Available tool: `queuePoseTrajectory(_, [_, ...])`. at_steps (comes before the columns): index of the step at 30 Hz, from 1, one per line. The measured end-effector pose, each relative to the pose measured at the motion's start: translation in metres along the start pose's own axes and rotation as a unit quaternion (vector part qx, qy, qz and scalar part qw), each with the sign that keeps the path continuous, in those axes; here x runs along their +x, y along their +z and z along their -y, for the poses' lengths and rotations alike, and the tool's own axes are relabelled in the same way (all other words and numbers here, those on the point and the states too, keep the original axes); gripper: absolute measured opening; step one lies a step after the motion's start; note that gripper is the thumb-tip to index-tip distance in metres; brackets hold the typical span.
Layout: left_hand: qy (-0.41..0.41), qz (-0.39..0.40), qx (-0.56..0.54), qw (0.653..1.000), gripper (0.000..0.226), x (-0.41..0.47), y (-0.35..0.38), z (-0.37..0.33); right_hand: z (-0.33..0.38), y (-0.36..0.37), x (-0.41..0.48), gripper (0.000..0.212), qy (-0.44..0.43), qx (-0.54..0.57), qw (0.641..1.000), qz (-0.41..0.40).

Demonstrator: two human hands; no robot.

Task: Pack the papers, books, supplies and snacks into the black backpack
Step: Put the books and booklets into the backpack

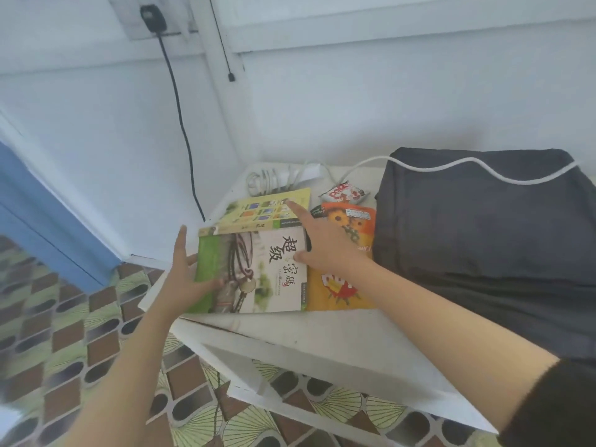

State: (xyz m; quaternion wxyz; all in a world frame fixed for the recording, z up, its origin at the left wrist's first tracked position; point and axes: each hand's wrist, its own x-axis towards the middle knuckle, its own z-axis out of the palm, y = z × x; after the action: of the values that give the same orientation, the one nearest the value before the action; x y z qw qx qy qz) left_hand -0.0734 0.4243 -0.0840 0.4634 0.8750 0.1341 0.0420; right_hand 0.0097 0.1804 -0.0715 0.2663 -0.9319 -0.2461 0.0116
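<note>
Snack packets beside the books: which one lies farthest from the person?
The small white and red packet, up by the white cable. The orange packet lies nearer, and the yellow packet nearest, both beside the right hand.

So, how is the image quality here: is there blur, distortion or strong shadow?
Head view: soft, even daylight, no hard shadows or glare. Wide-angle bending curves the wall lines and table edge. Both hands, left and right, and the books look slightly soft; the floor at the left edge smears most.
</note>
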Motion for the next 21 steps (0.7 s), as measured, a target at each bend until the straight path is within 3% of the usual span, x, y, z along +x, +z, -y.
queuePoseTrajectory(2, [-0.005, -0.025, -0.014, 1.000, 0.116, 0.007, 0.003, 0.001, -0.001, 0.001, 0.004, 0.098, 0.021, 0.009, 1.000, -0.007])
queuePoseTrajectory(6, [0.005, -0.062, 0.048, 0.997, 0.120, 0.026, 0.004, 0.007, -0.006, 0.000, 0.010, 0.098, -0.003, -0.089, 0.995, -0.043])
queuePoseTrajectory(11, [0.184, -0.048, 0.216, 0.958, 0.110, 0.048, -0.002, -0.002, -0.004, -0.008, 0.020, 0.094, -0.087, -0.063, 0.994, 0.008])
queuePoseTrajectory(15, [0.251, 0.022, 0.331, 0.909, 0.100, 0.060, -0.001, -0.014, -0.006, 0.000, 0.023, 0.068, -0.138, -0.118, 0.983, 0.000])
queuePoseTrajectory(18, [0.235, 0.047, 0.372, 0.896, 0.082, 0.068, -0.004, -0.016, -0.008, -0.002, 0.024, 0.061, -0.160, -0.141, 0.977, -0.001])
queuePoseTrajectory(21, [0.216, 0.038, 0.350, 0.911, 0.041, 0.075, 0.000, -0.027, -0.005, -0.004, 0.026, 0.069, -0.179, -0.163, 0.970, -0.007])
